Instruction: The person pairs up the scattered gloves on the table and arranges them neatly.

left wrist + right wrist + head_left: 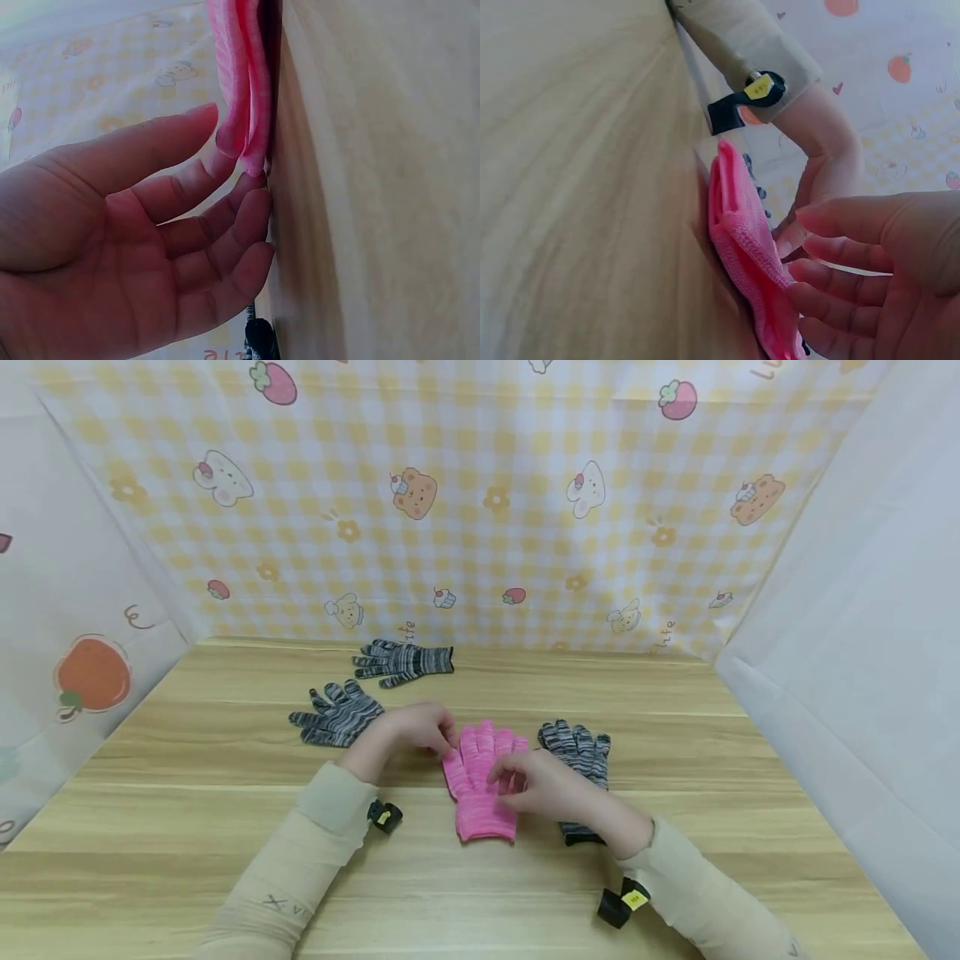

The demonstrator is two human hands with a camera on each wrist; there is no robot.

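A pink knitted glove (483,814) lies flat on the table, fingers pointing away and cuff toward me; layers of pink fabric show along its edge in the wrist views. My left hand (422,727) is at its left side, fingertips touching the tip of the glove's thumb (253,161), while my own thumb stays apart from it. Over the glove's right half is my right hand (542,783), fingers loosely bent, fingertips right at the pink fabric (742,240). Just right of it, a grey-black striped glove (587,756) is partly hidden beneath my right hand and wrist.
Another striped glove (337,718) lies left of my left hand, its cuff end hidden behind the hand. A further striped glove (405,662) rests sideways near the table's back edge. A patterned yellow-check cloth (487,543) stands behind the wooden table (420,910), with white sheets at both sides.
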